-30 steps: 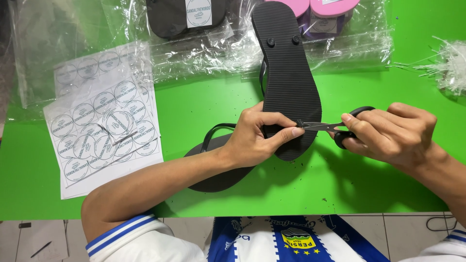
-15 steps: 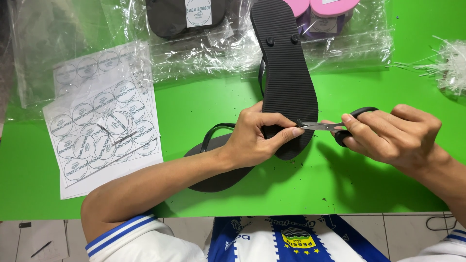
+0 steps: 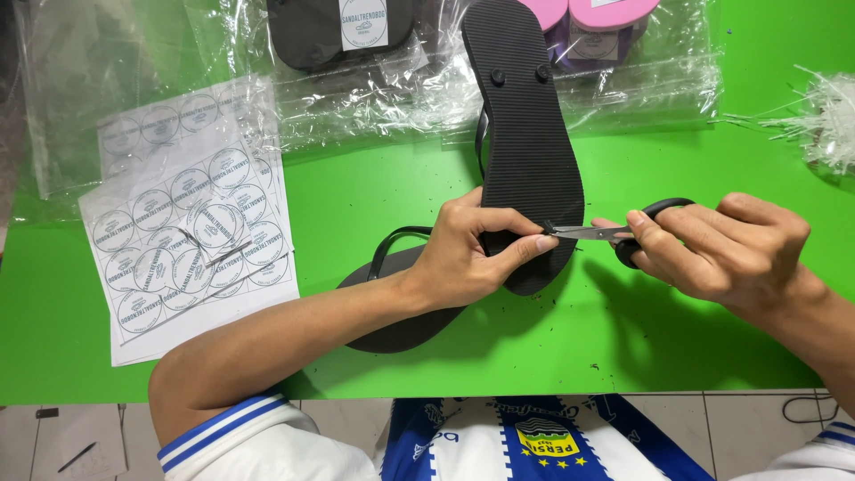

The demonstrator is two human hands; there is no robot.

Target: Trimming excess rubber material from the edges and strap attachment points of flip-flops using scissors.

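Open green table (image 3: 374,191) at nine o'clock of the left hand (image 3: 463,254), a clear lane up to the sticker sheets (image 3: 187,236), which close off the far left. At twelve o'clock the upturned black sandal (image 3: 525,134) runs straight up, and clear plastic bags (image 3: 392,93) wall the back edge. The right hand (image 3: 721,249) has bare table at twelve and six o'clock. At two o'clock, a heap of plastic ties (image 3: 824,116) blocks the corner.

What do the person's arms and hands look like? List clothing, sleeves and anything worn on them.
Both forearms and hands are bare: no gloves, rings or watch show on the left hand or right hand. Short white sleeves with blue stripes at the cuffs.
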